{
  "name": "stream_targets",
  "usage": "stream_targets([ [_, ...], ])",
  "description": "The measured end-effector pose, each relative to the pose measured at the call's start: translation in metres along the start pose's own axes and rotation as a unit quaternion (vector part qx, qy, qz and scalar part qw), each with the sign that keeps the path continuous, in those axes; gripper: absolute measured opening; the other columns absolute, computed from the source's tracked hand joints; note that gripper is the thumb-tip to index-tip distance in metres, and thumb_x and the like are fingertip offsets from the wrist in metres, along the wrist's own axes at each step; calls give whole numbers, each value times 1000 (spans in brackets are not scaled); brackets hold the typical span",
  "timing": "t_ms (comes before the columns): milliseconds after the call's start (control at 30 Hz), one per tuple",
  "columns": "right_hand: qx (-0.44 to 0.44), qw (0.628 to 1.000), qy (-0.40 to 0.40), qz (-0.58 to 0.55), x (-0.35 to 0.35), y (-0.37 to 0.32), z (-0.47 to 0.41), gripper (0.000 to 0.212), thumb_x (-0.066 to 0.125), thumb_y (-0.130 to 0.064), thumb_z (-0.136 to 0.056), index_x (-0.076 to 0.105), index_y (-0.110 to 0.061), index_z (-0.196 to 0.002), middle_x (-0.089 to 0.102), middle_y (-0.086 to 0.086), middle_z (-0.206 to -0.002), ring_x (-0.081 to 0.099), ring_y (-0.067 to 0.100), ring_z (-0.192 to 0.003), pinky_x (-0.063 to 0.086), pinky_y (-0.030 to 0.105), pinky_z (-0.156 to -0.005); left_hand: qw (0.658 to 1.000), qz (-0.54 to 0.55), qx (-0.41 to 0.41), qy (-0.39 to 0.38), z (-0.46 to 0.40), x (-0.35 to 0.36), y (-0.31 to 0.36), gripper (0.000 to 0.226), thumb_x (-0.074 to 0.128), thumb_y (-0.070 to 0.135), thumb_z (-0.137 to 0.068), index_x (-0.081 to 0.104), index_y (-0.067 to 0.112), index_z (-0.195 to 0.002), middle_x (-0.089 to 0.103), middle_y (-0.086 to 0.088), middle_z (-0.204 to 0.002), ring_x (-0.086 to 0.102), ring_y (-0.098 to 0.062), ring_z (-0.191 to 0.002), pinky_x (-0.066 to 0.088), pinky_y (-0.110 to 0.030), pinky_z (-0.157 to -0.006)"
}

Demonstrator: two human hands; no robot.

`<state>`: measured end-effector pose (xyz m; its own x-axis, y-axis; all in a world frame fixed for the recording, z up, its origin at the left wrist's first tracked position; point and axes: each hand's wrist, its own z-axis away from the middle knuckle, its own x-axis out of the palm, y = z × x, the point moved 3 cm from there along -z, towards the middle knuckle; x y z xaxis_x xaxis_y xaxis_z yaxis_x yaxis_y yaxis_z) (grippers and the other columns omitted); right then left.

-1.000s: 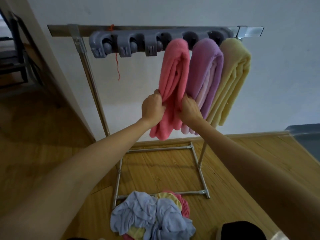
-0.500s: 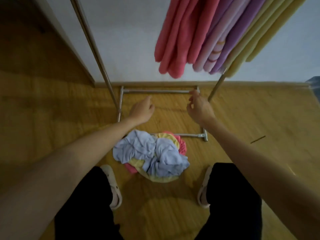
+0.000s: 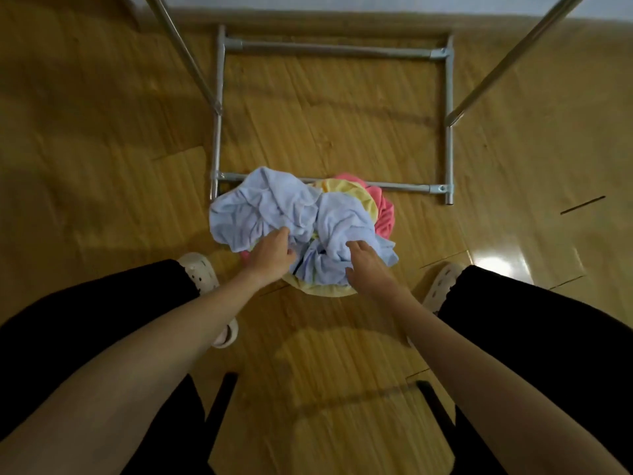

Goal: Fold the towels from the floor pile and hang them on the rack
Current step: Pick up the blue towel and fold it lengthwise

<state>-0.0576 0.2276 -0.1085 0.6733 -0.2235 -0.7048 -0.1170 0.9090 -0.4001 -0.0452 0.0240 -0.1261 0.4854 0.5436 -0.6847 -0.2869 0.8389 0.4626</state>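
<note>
A crumpled pile lies on the wooden floor against the front bar of the rack's base. A light blue towel lies on top of it, with a yellow towel and a pink towel under it. My left hand grips a fold at the blue towel's near left. My right hand has fingers and thumb curled round a fold at its near right. Only the rack's base tubes and the lower parts of its uprights show. The hanging bar and the hung towels are out of view.
My legs in black trousers and pale slippers stand either side of the pile. Dark chair legs show at the bottom. The wall's skirting board runs behind the rack.
My hands left the hung pink towel, dropped past the rack base and now reach into the floor pile. The view has tilted down, so the hung towels went out of sight.
</note>
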Motion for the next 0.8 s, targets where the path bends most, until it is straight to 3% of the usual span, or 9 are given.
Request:
stream_targets([
  [100,-14,1000,-4,-18,20,6,-23,44,52,-3,-89,43,5,-131,51,21,-129,50,35,-117,36,36,-95,1000,15,-3,24,-22,20,-8,17,56,21,-92,47,7,-97,57,-15,-98,58,-31,-93,39,-32,-68],
  [200,-25,997,51,-45,31,13,-49,49,56,1,-82,45,16,-128,55,32,-123,56,44,-113,38,39,-101,995,27,-37,89,-47,32,-13,30,58,28,-92,52,4,-109,60,-15,-106,58,-31,-99,44,-36,-72],
  [333,-10,999,39,-24,38,23,-79,58,52,-14,-92,29,3,-143,43,18,-142,42,26,-131,19,22,-105,980,58,-101,160,-75,43,-10,39,59,35,-90,52,1,-108,58,-16,-108,57,-31,-100,45,-36,-74],
  [400,5,998,52,-39,40,26,-87,58,53,-12,-91,30,0,-143,45,17,-140,46,27,-127,27,23,-101,975,62,-130,170,-86,46,-9,39,58,36,-91,52,2,-108,56,-16,-110,57,-30,-99,47,-38,-73],
  [533,-13,996,78,-39,40,17,-93,50,54,-7,-88,40,1,-135,52,21,-127,52,35,-113,43,40,-91,959,117,-161,201,-98,47,-17,17,50,20,-94,58,5,-98,58,-14,-103,57,-30,-93,44,-34,-71],
  [600,-35,994,98,-35,37,12,-97,50,54,-7,-87,41,3,-135,55,22,-121,52,37,-110,42,42,-89,941,179,-148,246,-94,40,-14,14,51,15,-95,60,4,-94,58,-10,-95,56,-25,-88,41,-29,-71],
  [700,-54,985,132,-93,30,0,-99,60,56,-9,-87,35,-5,-143,53,20,-123,53,35,-107,48,41,-83,922,241,-66,295,-73,18,5,15,52,14,-95,60,1,-95,55,-2,-86,53,-13,-80,42,-20,-69],
  [800,-93,969,171,-154,9,-21,-95,63,56,-9,-89,31,-16,-147,50,15,-128,54,27,-106,50,32,-75,915,268,1,301,-49,-3,20,14,51,12,-96,60,2,-96,58,1,-81,52,-4,-72,39,-9,-65],
])
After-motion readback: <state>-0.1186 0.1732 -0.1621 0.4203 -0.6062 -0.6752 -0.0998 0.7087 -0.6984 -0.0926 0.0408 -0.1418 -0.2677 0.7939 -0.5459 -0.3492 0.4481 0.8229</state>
